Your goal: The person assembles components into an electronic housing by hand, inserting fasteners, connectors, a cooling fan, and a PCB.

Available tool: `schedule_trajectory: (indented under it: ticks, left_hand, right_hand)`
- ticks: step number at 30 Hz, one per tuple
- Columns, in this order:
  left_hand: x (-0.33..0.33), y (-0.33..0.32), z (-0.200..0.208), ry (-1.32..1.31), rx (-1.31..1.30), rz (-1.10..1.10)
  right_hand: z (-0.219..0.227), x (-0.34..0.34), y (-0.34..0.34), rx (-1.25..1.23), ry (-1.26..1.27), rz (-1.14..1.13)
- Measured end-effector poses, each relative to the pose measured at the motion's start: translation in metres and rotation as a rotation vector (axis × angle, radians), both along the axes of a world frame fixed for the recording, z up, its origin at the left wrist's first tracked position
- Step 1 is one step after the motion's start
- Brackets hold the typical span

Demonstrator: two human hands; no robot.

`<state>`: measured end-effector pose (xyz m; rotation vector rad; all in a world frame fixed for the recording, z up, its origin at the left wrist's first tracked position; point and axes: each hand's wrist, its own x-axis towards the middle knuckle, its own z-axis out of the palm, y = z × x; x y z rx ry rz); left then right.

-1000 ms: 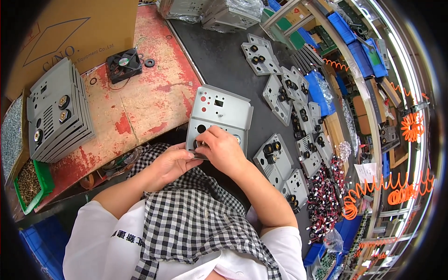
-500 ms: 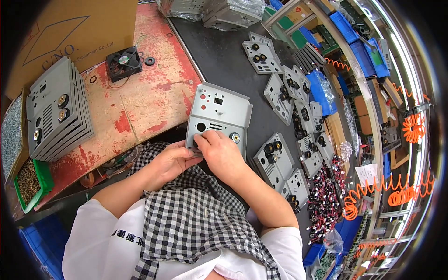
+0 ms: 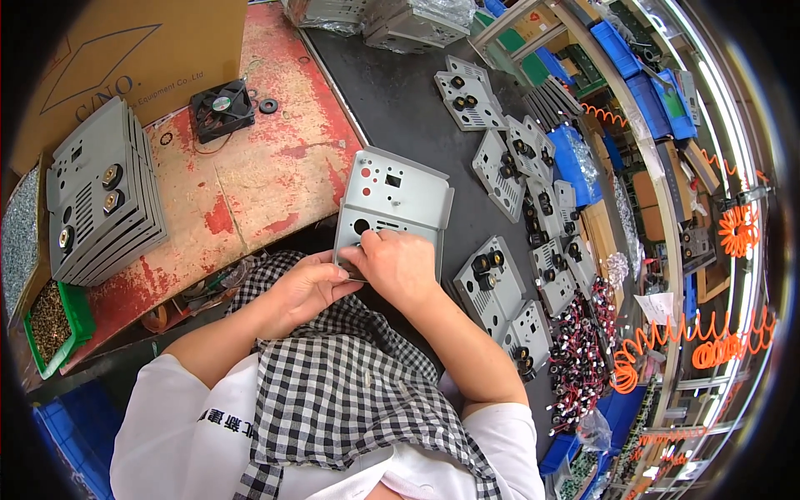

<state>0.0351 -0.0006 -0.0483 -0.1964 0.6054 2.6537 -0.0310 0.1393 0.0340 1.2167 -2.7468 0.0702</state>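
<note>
Holding a grey panel (image 3: 396, 208) at twelve o'clock from the torso, near the worn red table (image 3: 292, 187). Judging by the thin folded sheet, probably handling as light and stiff, slightly slippery on the flat faces and prone to scratching; calling for a hold on the folded edges, clear of the holes. Pinching the panel's seven o'clock corner in the left hand (image 3: 312, 287), thumb on top, forearm reaching in from eight o'clock. Bunching the right hand (image 3: 396, 265) over the panel's lower half, back upward, forearm slanting in from five o'clock; hiding the fingertips, so leaving any held part impossible to tell. Noting stacked panels (image 3: 98, 187) at nine o'clock, fitted panels (image 3: 497, 304) between two and four.
</note>
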Motion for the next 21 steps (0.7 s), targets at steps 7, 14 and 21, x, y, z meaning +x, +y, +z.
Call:
schedule_trajectory:
  ticks: [7,14,21]
  left_hand:
    - [-0.003,-0.003,0.002,-0.001,0.012,0.026]
    - [-0.004,-0.008,0.005,-0.017,0.021,0.021]
    - [-0.004,-0.009,0.009,-0.006,0.022,0.035]
  right_hand:
    - [0.004,-0.004,0.003,-0.230,0.196,-0.080]
    - [0.048,0.020,0.006,-0.100,-0.233,-0.164]
    - [0.041,0.017,0.011,-0.412,-0.355,-0.176]
